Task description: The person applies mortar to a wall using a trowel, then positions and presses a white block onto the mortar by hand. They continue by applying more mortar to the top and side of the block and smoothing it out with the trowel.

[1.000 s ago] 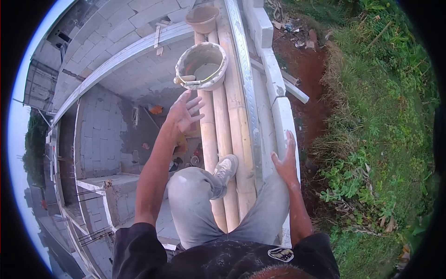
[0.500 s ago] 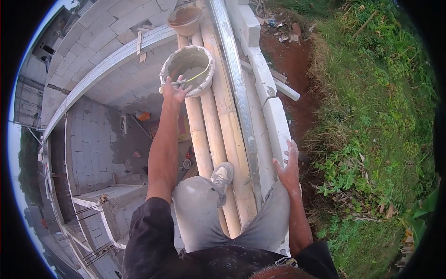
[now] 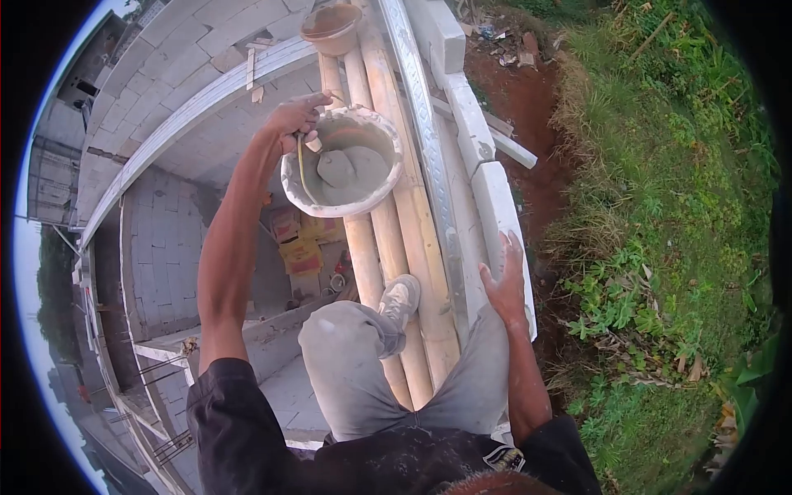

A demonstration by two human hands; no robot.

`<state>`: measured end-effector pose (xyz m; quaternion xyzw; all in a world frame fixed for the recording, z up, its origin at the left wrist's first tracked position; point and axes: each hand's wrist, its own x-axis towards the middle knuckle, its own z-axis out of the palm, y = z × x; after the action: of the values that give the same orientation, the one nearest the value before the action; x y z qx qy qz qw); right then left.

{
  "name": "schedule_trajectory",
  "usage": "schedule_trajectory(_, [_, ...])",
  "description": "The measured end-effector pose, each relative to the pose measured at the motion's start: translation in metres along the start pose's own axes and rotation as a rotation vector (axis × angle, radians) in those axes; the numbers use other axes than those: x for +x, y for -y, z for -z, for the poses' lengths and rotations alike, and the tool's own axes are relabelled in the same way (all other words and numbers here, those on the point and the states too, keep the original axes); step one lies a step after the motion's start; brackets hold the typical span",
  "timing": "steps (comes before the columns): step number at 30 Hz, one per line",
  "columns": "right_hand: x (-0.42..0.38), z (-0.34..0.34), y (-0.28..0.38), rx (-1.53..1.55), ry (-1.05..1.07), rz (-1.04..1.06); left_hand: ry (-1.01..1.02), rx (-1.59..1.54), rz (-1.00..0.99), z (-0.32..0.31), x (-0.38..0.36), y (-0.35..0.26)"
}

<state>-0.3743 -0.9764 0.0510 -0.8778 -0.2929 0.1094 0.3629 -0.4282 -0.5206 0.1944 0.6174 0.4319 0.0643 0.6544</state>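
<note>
A mortar-crusted bucket (image 3: 290, 183) stands on the bamboo poles (image 3: 418, 239), with a lump of wet grey mortar (image 3: 348, 167) in it. At its upper left rim, my left hand (image 3: 295, 120) is closed round the bucket's thin yellowish handle (image 3: 302, 165), which curves down along the inside. My right hand (image 3: 506, 280) rests against the white block wall (image 3: 497, 198), fingers spread, holding nothing. Beyond the bucket sits a brown basin (image 3: 330, 31).
A metal channel (image 3: 422, 124) runs between the poles and the wall. My shoe (image 3: 400, 299) is on the bamboo. Down to the left lies a block-walled room with red and yellow bags (image 3: 302, 256). Right of the wall are bare soil and green plants (image 3: 610, 313).
The bucket has come nearer to me and slightly right, and its mortar now shows. My left hand has swung up and left, its fingers now curled. My right hand has barely moved.
</note>
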Motion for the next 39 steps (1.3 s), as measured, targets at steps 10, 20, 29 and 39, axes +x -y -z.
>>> schedule_trajectory(10, [0.012,-0.016,-0.012,0.134,0.066,-0.045,0.282,0.993,-0.318,-0.021,-0.093,0.116])
schedule_trajectory(20, [0.018,-0.077,0.091,0.061,0.255,0.341,-0.487,1.112,-0.784,-0.010,-0.182,0.236])
schedule_trajectory(29, [0.063,-0.138,0.093,-0.539,0.506,0.262,-0.408,-0.881,0.362,-0.009,-0.153,0.348])
schedule_trajectory(39, [0.049,-0.154,0.096,-0.211,0.798,-0.103,-0.523,-0.124,-0.090,0.022,-0.067,0.261])
